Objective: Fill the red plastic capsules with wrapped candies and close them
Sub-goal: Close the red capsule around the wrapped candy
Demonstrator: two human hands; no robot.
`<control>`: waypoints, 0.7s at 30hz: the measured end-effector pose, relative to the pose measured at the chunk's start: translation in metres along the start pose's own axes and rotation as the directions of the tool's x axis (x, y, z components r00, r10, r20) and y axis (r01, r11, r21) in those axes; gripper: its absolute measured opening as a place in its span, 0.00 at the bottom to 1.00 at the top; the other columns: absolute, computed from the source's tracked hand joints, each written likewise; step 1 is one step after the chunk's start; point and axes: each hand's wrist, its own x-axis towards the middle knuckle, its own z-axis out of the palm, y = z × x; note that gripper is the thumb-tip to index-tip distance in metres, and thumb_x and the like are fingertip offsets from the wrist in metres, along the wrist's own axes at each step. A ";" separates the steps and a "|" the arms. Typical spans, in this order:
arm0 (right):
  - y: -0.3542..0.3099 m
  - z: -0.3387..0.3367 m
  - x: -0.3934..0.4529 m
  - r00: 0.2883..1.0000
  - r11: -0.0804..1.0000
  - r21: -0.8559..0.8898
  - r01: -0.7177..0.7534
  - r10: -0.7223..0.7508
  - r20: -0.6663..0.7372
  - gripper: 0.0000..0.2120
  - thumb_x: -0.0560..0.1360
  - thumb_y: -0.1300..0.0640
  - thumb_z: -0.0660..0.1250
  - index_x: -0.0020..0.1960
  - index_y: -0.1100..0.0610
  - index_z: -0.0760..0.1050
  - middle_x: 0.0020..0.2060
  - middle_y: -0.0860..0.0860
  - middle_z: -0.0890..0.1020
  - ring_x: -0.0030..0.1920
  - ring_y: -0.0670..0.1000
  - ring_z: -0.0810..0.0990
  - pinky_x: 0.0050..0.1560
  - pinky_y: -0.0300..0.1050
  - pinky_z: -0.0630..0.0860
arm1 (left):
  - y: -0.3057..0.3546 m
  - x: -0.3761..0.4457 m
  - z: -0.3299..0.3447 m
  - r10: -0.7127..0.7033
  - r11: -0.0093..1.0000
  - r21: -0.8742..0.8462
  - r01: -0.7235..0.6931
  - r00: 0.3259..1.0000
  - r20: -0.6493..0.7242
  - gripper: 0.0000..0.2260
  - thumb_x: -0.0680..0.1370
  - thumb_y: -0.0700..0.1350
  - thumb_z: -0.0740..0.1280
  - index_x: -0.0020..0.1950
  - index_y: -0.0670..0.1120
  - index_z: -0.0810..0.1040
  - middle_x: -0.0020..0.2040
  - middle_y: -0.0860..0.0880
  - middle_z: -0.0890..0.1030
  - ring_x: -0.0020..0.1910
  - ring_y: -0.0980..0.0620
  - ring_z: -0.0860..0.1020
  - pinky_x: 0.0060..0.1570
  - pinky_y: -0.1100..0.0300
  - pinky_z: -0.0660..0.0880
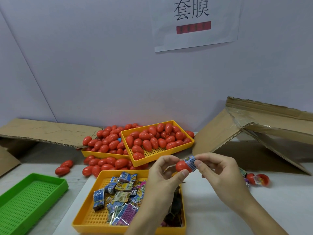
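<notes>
Left hand (162, 172) has its fingers (182, 173) curled round a red capsule half (182, 166), thumb underneath, fingertips above, open end facing right. Right hand (218, 168) meets it there: thumb and forefinger pinch a wrapped candy (190, 162) whose blue printed wrapper sits at the capsule's mouth, touching the red rim, partly inside and partly sticking out. Both hands are up off the worktop (203, 200), just above the far right corner of the near yellow tray (88, 216), which holds a heap of wrapped candies (118, 194) in blue, yellow and purple wrappers. Beyond the hands, a second yellow tray (152, 154) carries closed red capsules (152, 141), resting tilted on another yellow tray (101, 155) piled with more; loose ones spill on the worktop around them. To the left lies a green perforated tray (25, 200). To the right, near the cardboard flap (237, 138), sits an open capsule (260, 179). A paper sign (194, 22) hangs on the wall.
</notes>
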 end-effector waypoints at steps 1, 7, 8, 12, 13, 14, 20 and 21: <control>0.000 0.000 0.000 1.000 1.000 0.004 0.001 -0.001 -0.006 0.07 0.68 0.50 0.68 0.45 0.46 0.82 0.41 0.42 0.84 0.45 0.43 0.82 0.35 0.32 0.77 | 0.000 0.000 0.000 -0.002 1.000 0.007 0.002 1.000 0.000 0.14 0.69 0.39 0.77 0.52 0.46 0.80 0.47 0.53 0.84 0.48 0.53 0.84 0.40 0.65 0.78; 0.000 0.000 0.001 1.000 1.000 0.001 0.008 -0.008 -0.013 0.05 0.70 0.54 0.69 0.44 0.45 0.81 0.41 0.40 0.84 0.46 0.42 0.82 0.35 0.31 0.77 | 0.001 0.000 -0.003 -0.009 1.000 0.026 0.008 1.000 0.014 0.14 0.69 0.41 0.77 0.52 0.47 0.81 0.47 0.53 0.84 0.49 0.53 0.84 0.41 0.63 0.79; 0.001 0.000 0.001 1.000 1.000 0.000 0.007 -0.007 -0.016 0.06 0.70 0.54 0.69 0.44 0.45 0.81 0.41 0.40 0.84 0.47 0.42 0.82 0.35 0.31 0.77 | 0.001 0.000 -0.002 -0.011 1.000 0.027 0.010 1.000 0.017 0.14 0.68 0.42 0.77 0.52 0.48 0.81 0.47 0.53 0.84 0.48 0.54 0.84 0.41 0.63 0.79; 0.001 -0.001 0.000 1.000 1.000 0.011 0.001 -0.001 -0.017 0.06 0.68 0.51 0.69 0.44 0.45 0.82 0.41 0.41 0.84 0.47 0.42 0.82 0.35 0.32 0.77 | 0.001 0.000 -0.003 -0.023 0.999 0.033 0.022 0.999 0.030 0.13 0.69 0.42 0.77 0.51 0.49 0.81 0.47 0.54 0.84 0.48 0.54 0.84 0.42 0.63 0.79; 0.001 -0.001 0.000 1.000 1.000 0.014 0.004 -0.004 -0.017 0.06 0.68 0.51 0.69 0.44 0.46 0.82 0.41 0.41 0.84 0.48 0.43 0.82 0.36 0.32 0.78 | 0.001 0.000 -0.003 -0.025 0.999 0.033 0.024 0.999 0.033 0.13 0.69 0.42 0.77 0.51 0.49 0.82 0.47 0.54 0.84 0.49 0.54 0.84 0.42 0.63 0.79; 0.001 -0.001 0.000 1.000 1.000 0.016 0.008 -0.008 -0.017 0.06 0.68 0.51 0.69 0.44 0.45 0.82 0.41 0.41 0.84 0.48 0.43 0.82 0.36 0.33 0.78 | 0.001 0.000 -0.003 -0.027 0.999 0.033 0.025 0.999 0.035 0.14 0.68 0.44 0.78 0.51 0.50 0.82 0.47 0.54 0.84 0.49 0.54 0.84 0.43 0.62 0.79; 0.000 -0.002 0.001 1.000 1.000 0.013 0.017 -0.017 0.009 0.06 0.67 0.51 0.68 0.43 0.45 0.82 0.41 0.42 0.85 0.47 0.43 0.82 0.36 0.32 0.77 | 0.002 0.000 -0.005 -0.022 0.998 0.052 0.020 0.998 0.051 0.15 0.66 0.47 0.78 0.51 0.54 0.82 0.48 0.55 0.84 0.50 0.53 0.83 0.43 0.62 0.79; 0.000 -0.003 0.001 1.000 1.000 0.015 0.016 -0.016 0.014 0.06 0.67 0.51 0.68 0.43 0.45 0.82 0.41 0.41 0.84 0.47 0.43 0.82 0.36 0.31 0.77 | 0.002 -0.001 -0.005 -0.011 0.998 0.057 0.008 0.998 0.060 0.15 0.66 0.48 0.77 0.51 0.56 0.82 0.49 0.55 0.84 0.51 0.52 0.83 0.44 0.61 0.79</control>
